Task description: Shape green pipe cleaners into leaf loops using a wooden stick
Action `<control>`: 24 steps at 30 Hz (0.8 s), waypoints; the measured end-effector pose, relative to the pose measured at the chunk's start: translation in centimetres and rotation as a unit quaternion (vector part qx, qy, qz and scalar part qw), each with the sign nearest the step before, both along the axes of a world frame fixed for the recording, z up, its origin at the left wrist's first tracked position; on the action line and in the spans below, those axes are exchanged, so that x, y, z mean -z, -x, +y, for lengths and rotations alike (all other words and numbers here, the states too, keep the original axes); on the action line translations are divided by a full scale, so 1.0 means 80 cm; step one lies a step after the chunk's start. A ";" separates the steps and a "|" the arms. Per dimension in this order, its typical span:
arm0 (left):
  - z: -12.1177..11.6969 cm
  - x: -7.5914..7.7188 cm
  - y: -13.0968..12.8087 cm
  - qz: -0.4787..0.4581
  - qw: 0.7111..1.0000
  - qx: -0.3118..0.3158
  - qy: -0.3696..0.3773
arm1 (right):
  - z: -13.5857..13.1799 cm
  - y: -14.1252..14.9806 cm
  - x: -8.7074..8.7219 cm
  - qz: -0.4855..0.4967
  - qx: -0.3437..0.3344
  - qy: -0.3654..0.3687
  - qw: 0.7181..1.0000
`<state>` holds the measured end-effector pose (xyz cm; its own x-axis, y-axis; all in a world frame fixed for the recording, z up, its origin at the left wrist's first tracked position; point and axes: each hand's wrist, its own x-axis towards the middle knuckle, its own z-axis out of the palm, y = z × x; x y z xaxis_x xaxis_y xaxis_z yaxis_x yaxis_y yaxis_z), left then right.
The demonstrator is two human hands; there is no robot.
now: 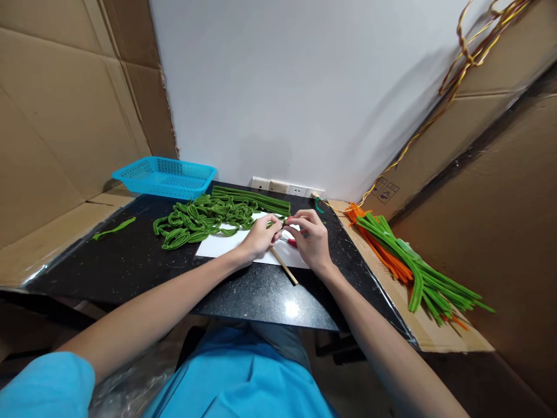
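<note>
On a speckled black counter, left to right: a blue basket; looped green fuzzy strips; the left hand, fingertips pinching a small dark piece, mostly hidden, above white paper. It is probably light and bendable, best taken by its ends. The right hand pinches it too, near red-handled scissors or pliers. Further right, cardboard shows printed pictograms; no brand or wording is readable. Beyond lie green fuzzy stems.
</note>
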<state>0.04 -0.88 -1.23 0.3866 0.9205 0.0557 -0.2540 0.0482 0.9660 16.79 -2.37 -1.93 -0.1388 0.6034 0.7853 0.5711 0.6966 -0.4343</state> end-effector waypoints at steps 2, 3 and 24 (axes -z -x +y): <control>-0.001 0.000 -0.001 0.005 1.000 -0.018 0.000 | 0.000 0.001 0.002 -0.016 0.001 0.005 1.000; -0.001 -0.001 -0.001 0.008 1.000 -0.023 0.002 | -0.001 0.001 0.003 -0.023 0.006 0.006 1.000; 0.000 -0.002 0.004 0.012 1.000 0.021 0.000 | 0.000 -0.005 0.002 0.153 -0.086 0.238 0.955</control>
